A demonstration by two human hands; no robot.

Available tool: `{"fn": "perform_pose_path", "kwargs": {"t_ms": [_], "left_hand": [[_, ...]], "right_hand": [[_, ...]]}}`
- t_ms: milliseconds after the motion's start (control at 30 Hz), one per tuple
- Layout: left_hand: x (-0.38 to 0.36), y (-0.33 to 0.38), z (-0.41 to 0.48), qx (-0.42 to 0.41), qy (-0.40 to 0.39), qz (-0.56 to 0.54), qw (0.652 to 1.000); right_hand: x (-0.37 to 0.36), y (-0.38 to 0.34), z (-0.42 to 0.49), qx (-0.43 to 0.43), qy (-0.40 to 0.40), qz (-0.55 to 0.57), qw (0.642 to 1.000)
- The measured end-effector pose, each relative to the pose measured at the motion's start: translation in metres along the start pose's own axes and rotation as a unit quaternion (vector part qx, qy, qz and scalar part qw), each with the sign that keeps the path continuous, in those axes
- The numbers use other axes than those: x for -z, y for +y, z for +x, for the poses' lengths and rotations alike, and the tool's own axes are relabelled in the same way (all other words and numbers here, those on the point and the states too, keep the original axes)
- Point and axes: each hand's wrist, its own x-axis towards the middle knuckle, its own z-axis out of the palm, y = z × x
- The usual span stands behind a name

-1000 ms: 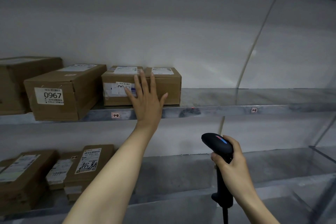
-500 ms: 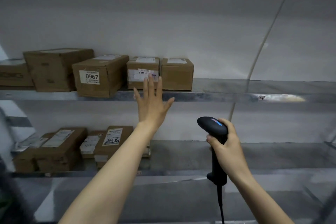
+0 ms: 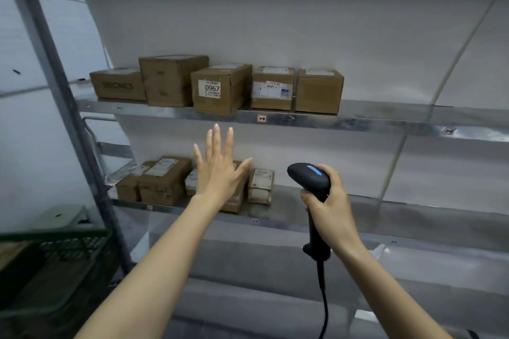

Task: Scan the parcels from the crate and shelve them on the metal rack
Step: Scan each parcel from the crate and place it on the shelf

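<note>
L hand (image 3: 220,170) is up at mid-frame, palm fwd, fingers straight and spread wide, holding nothing and touching nothing. Its fingertips end just under the front edge of the upper shelf (image 3: 358,122). R hand (image 3: 332,208) sits at its 4 o'clock, wrapped round the grip of the black scanner (image 3: 308,177). The scanner head points to 10 o'clock and its cable (image 3: 324,300) hangs to 6. Five parcels (image 3: 272,88) stand in a row on the upper shelf at 12 o'clock. The 0967 box (image 3: 220,89) reaches the shelf lip and the plain end box (image 3: 319,91) closes the row, w/ bare metal from there toward 3. The lower parcels (image 3: 162,181) sit on the lower shelf (image 3: 399,212) behind L hand, w/ open metal toward 3. The rack post (image 3: 52,85) slants down the 9 o'clock side. The dark crate (image 3: 71,245) is at 8 o'clock by the post; its contents are too dim to tell.
</note>
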Motion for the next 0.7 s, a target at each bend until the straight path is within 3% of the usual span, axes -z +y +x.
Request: {"fn": "perform_pose_path", "kwargs": {"t_ms": [300,700], "left_hand": [[0.029,-0.120,-0.074,0.083,-0.013,0.038,0.996],[0.091,-0.331,-0.200,0.204,-0.047,0.069,0.975]], "right_hand": [[-0.098,-0.036,-0.031,0.023,-0.066,0.017,0.997],[-0.297,-0.102,-0.109,0.047,-0.164,0.072,0.983]]}}
